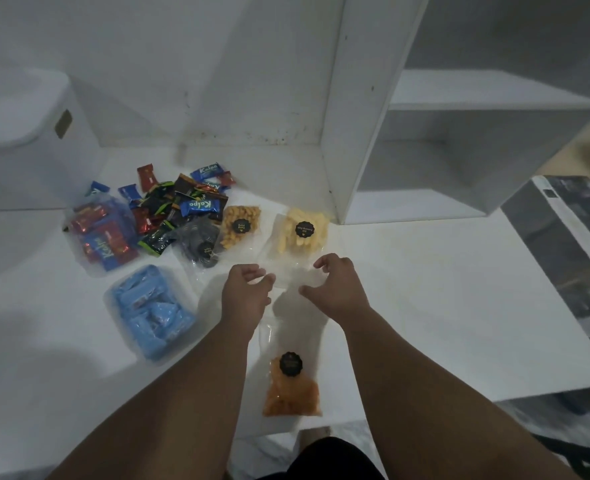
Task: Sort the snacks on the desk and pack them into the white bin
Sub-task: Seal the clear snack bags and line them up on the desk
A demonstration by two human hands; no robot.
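nearest the camera, a clear pouch of orange snacks (291,393) lies flat on the white desk (425,306), between the two forearms, with a black round label at its upper end. both hands hover over the desk with fingers spread and curled, holding nothing: left hand (245,292), right hand (338,289). between and just beyond the fingertips lies the clear lower end of a pouch of pale yellow sticks (302,233); whether the fingers touch the film cannot be told. left of that pouch lie a pouch of golden twisted snacks (239,225) and a pouch of dark round snacks (200,244). further left sits a loose pile of small wrapped bars (186,202) in blue, red and black-green. a clear bag of red and blue bars (101,237) lies beside the pile, and a clear bag of light blue packets (151,313) lies nearer. white bin (27,140) stands at far left on the desk, lid on. a white shelf unit (355,98) stands at the rear.
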